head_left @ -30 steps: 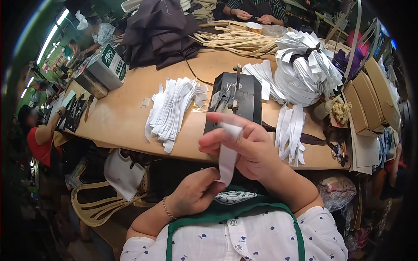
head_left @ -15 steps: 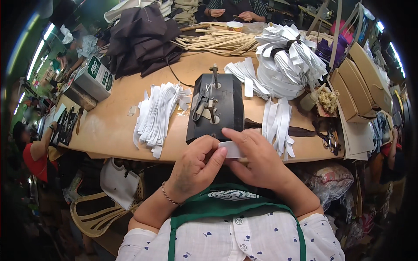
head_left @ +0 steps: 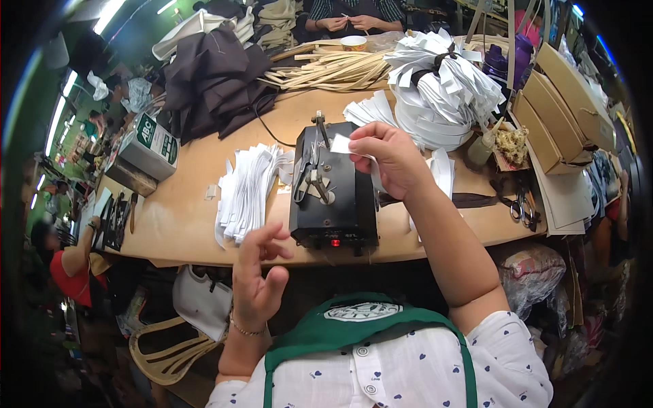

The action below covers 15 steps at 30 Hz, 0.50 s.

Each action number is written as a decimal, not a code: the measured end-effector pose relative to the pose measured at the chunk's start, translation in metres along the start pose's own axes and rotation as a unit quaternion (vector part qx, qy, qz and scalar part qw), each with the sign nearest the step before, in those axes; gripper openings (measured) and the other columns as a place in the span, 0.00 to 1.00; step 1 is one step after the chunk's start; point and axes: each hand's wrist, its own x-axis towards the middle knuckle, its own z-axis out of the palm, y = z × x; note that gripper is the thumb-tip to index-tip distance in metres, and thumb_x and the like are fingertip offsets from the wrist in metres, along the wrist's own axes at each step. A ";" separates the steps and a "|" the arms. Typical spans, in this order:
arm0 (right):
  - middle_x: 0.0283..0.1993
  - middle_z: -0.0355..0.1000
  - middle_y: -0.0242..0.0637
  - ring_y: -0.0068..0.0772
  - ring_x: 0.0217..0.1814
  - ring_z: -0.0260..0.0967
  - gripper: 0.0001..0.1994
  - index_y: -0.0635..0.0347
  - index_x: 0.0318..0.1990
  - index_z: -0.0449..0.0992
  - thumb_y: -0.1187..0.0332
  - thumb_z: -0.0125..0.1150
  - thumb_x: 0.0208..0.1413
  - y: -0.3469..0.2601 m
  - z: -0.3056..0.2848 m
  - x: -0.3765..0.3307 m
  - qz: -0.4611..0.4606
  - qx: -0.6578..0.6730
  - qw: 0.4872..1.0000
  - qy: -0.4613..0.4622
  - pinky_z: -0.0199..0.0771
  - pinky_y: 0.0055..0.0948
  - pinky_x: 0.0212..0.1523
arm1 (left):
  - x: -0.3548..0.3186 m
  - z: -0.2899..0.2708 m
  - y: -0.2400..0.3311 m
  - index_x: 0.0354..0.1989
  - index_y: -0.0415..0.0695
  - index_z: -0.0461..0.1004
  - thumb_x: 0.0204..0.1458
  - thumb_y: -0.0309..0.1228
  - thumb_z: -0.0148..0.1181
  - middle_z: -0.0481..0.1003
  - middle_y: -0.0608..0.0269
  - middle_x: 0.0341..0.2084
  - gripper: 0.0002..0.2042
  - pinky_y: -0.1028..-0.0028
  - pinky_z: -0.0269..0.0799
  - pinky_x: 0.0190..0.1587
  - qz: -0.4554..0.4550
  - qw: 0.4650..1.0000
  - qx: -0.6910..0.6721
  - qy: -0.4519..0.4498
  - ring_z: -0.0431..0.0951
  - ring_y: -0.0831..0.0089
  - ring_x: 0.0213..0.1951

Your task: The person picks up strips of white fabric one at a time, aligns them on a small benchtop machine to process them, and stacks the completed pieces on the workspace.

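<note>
My right hand (head_left: 391, 158) is raised over the right side of a black box-shaped machine (head_left: 340, 219), pinching a white strip (head_left: 344, 145) between thumb and fingers. The strip's short end points left; its other part hangs below the fingers. On top of the machine stand metal posts with a pair of scissors-like tools (head_left: 309, 163), and a red light glows on its front. My left hand (head_left: 258, 272) is held off the table's front edge, fingers apart and holding nothing. Left of the machine lies a stack of white strips (head_left: 248, 194). More white strips (head_left: 442, 173) lie partly behind my right forearm.
A big tied bundle of white strips (head_left: 435, 102) stands at the back right, near pale sticks (head_left: 326, 71) and dark cloth (head_left: 214, 81). Scissors (head_left: 524, 207) and cardboard boxes (head_left: 544, 132) are at right. A metal can (head_left: 146, 146) stands left. Across the table, another person's hands (head_left: 347, 24) work.
My hands have come apart. The right one has moved up and forward with the white strip; the left has let go, dropped back leftward and opened.
</note>
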 end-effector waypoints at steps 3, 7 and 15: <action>0.24 0.67 0.33 0.20 0.24 0.64 0.07 0.64 0.27 0.68 0.74 0.59 0.39 0.004 0.008 0.009 0.011 -0.009 1.000 -0.017 0.65 0.16 0.25 | -0.028 -0.010 -0.013 0.46 0.36 0.59 0.44 0.53 0.45 0.66 0.59 0.36 0.30 0.81 0.62 0.34 -0.081 0.996 -0.046 0.008 0.67 0.79 0.29; 0.23 0.66 0.32 0.19 0.23 0.62 0.07 0.64 0.26 0.69 0.73 0.59 0.39 0.004 0.008 0.012 0.021 -0.036 0.999 -0.028 0.61 0.16 0.23 | -0.058 -0.016 -0.031 0.46 0.36 0.59 0.45 0.54 0.42 0.66 0.60 0.37 0.31 0.83 0.60 0.34 -0.172 0.980 -0.100 0.022 0.69 0.80 0.30; 0.21 0.66 0.33 0.18 0.21 0.61 0.05 0.64 0.25 0.70 0.73 0.59 0.39 0.000 0.012 0.023 0.045 -0.030 0.998 -0.039 0.60 0.15 0.22 | -0.055 -0.016 -0.030 0.45 0.36 0.59 0.44 0.56 0.42 0.66 0.60 0.38 0.32 0.83 0.60 0.34 -0.158 0.983 -0.086 0.047 0.69 0.80 0.31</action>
